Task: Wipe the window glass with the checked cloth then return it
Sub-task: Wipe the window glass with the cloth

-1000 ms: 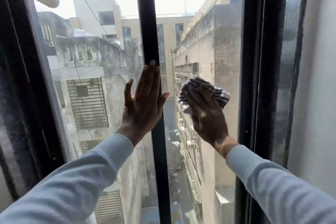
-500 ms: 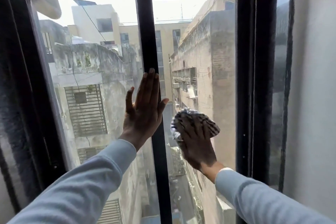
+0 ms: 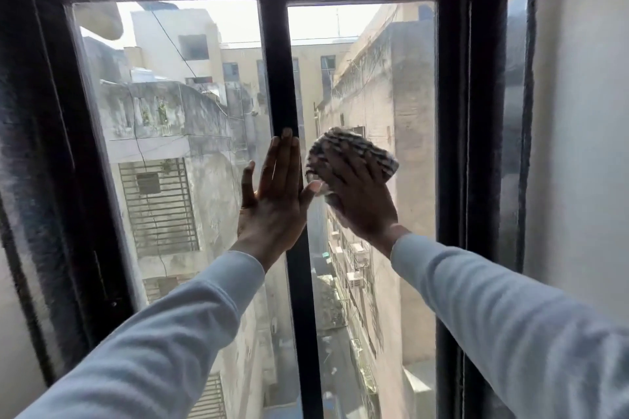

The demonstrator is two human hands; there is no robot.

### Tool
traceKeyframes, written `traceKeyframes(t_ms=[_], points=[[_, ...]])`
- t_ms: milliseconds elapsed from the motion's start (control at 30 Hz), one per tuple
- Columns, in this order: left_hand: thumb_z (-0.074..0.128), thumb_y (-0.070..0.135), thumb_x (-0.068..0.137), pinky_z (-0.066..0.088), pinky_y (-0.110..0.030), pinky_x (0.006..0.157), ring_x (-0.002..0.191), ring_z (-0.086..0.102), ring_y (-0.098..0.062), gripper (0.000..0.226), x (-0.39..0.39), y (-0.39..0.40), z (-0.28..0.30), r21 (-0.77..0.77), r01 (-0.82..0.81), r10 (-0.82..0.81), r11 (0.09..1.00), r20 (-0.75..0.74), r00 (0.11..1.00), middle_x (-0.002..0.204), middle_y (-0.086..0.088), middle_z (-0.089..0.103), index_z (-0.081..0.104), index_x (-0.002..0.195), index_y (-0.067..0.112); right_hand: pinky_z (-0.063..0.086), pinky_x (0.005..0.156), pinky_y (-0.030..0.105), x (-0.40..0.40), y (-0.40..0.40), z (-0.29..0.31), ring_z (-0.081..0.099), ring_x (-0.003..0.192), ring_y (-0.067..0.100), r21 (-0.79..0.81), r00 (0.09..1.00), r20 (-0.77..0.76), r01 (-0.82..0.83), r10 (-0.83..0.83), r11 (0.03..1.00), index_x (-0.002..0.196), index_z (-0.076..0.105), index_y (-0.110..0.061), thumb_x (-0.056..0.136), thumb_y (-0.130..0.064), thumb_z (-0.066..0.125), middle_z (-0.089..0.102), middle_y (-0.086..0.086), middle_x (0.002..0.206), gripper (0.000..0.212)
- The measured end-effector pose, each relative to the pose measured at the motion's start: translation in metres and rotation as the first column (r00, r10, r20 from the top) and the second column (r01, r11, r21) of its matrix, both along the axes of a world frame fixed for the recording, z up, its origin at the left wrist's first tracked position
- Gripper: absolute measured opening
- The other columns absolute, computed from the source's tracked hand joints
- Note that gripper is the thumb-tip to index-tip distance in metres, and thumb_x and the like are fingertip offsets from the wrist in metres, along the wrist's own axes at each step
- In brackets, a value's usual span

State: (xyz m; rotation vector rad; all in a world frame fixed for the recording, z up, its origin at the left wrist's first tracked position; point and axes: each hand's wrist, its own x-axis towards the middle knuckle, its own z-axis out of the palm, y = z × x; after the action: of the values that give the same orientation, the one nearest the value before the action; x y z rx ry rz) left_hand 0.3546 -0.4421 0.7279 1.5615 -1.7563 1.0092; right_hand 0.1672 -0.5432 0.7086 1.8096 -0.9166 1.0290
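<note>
1. Cloth first: the checked cloth (image 3: pixel 354 155) is bunched up against the window glass (image 3: pixel 384 85), on the right pane, about halfway up and close to the middle bar (image 3: pixel 282 78).
2. Its black and white squares stick out above and to the right of the fingers that cover it.
3. The right hand (image 3: pixel 357 194) lies flat on the cloth and pushes it onto the glass. The fingers (image 3: pixel 343 167) are spread out over it and not curled shut, so the cloth is pressed, not squeezed in a fist.
4. The left hand (image 3: pixel 275 194) holds nothing. It is open and flat, fingers straight and close together, pointing up.
5. That hand rests where the left pane meets the middle bar, with the fingertips on the bar.
6. The left thumb tip comes very near the cloth and the right hand; I cannot tell if they touch.
7. Both arms wear long pale blue sleeves (image 3: pixel 510 309).
8. The window frame (image 3: pixel 452 146) is black.
9. Through the glass you see old grey buildings (image 3: pixel 170 133) and a narrow lane far below.
10. A pale wall (image 3: pixel 585 146) is on the right of the frame.
</note>
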Motion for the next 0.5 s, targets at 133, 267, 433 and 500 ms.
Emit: traceKeyframes(t_ms=[133,267,433,500], points=[[0.004,0.057,0.112,-0.009,-0.044,0.134,0.165,-0.029,-0.008,0.074,0.001,0.007,0.006,0.072,-0.008,0.008,0.997,-0.012,1.0,0.173,0.011,-0.044,-0.027,0.171,0.022,0.043,0.122,0.062,0.008,0.028,-0.005,0.044,0.156,0.042,0.22,0.845,0.532,-0.07,-0.06,0.973,0.153,0.058,-0.023,0.103,-0.017,0.06,0.043,0.011,0.172,0.051],[0.03,0.051,0.114,0.009,-0.041,0.134,0.171,-0.007,-0.009,0.078,0.005,0.03,0.017,0.173,0.239,-0.209,0.956,-0.177,0.962,0.181,0.014,-0.024,-0.013,0.175,0.026,0.064,0.079,0.05,0.007,0.09,-0.012,0.068,0.097,0.035,0.38,0.57,0.815,-0.661,0.103,0.647,0.127,0.068,-0.016,0.115,-0.028,0.048,0.072,0.015,0.115,0.026],[0.049,0.067,0.106,0.053,-0.037,0.095,0.132,0.062,-0.03,0.073,-0.025,0.082,0.006,0.04,0.599,-0.247,0.8,-0.888,0.389,0.15,-0.012,0.062,0.053,0.154,0.012,0.061,0.099,0.052,-0.025,0.154,0.049,0.06,0.122,0.035,0.001,-0.017,0.995,-0.982,0.095,-0.191,0.148,0.044,-0.011,0.116,-0.05,0.022,0.057,0.02,0.134,0.055],[0.031,0.086,0.098,0.046,-0.049,0.107,0.132,0.059,-0.03,0.089,-0.038,0.106,0.012,0.018,0.759,-0.072,0.651,-0.994,0.085,0.14,-0.006,0.066,0.059,0.152,0.021,0.066,0.083,0.041,-0.028,0.176,0.056,0.071,0.107,0.026,0.014,-0.011,0.997,-0.951,0.079,-0.309,0.139,0.053,-0.009,0.115,-0.056,0.019,0.069,0.013,0.119,0.064]])
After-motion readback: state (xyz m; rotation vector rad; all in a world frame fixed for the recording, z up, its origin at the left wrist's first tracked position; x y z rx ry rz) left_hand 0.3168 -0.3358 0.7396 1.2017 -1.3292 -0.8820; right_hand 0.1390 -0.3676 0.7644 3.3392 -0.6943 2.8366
